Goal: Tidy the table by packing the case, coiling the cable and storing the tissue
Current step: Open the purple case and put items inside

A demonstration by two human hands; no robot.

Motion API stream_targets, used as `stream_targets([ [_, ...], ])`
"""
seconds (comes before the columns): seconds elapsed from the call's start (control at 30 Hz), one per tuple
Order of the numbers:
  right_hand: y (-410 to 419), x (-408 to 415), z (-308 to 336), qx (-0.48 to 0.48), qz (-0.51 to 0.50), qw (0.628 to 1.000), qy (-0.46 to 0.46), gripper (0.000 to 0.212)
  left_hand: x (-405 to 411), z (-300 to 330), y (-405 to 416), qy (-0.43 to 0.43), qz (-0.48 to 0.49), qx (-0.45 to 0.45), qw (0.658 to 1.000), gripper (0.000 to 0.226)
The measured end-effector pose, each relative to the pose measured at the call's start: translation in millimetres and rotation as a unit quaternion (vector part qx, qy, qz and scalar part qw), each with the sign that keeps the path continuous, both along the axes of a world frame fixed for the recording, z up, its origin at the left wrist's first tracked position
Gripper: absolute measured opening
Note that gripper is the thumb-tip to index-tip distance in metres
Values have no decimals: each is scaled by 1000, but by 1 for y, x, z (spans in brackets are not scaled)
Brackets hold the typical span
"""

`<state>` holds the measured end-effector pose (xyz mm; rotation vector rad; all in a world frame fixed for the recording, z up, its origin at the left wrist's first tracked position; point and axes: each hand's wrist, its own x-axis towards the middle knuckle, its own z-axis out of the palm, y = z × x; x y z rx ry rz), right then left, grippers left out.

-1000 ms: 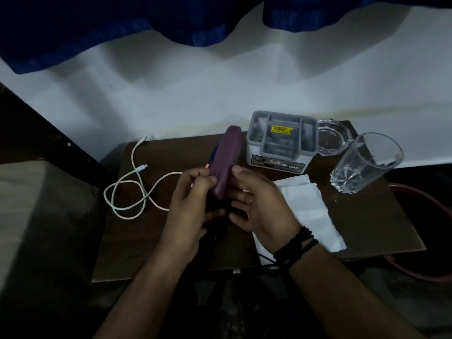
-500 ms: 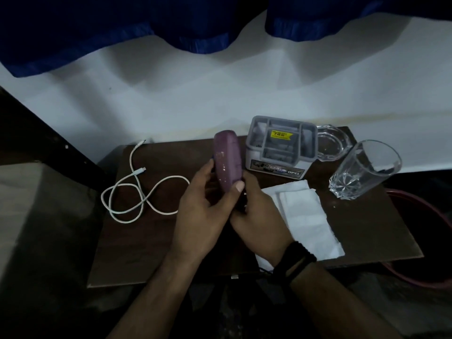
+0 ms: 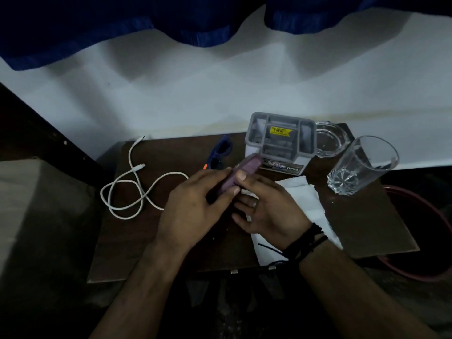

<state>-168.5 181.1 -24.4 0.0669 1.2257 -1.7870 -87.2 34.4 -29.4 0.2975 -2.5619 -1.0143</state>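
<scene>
**Dim desk beneath blue curtain**

A grey organizer [image 3: 281, 140] with a yellow sticker stands at the back of the brown desk [image 3: 127, 241]. Just right of it sits a clear glass dish [image 3: 330, 140], and nearer the front a cut-glass tumbler [image 3: 359, 167]. A blue curtain [image 3: 97, 25] hangs over the white wall [image 3: 195, 94]. A red basin [image 3: 433, 241] lies below the desk's right edge.

The purple case [image 3: 242, 176] is held tilted above the dark table, far end pointing toward the back. The white cable [image 3: 137, 189] is left sprawled in loose loops on the table's left side, both plugs near the back edge. The white tissue [image 3: 303, 192] is laid flat, folded, toward the right, partly covered.
</scene>
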Motion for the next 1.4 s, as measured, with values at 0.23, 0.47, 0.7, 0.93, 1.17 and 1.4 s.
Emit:
stream_targets([
  [0.23,6,0,-5,18,-15,1000,17,18,-3,1,-8,-21,-28,-35,999,47],
  [0.47,10,3,0,28,3,998,55,15,0,14,-6,-6,-43,-107,993,42],
  [0.7,12,1,0,11,16,997,76,12,1,13,-13,22,-8,-18,1000,29],
  [0.93,14,-5,2,-72,30,997,1,33,-9,8,-22,1,113,233,966,17],
  [1.17,16,-10,7,-28,-45,999,-7,15,-41,-6,-41,-69,169,41,982,25],
  [1.4,21,-14,7,-1,-79,996,45,19,-92,-6,-43,-282,139,-89,945,44],
])
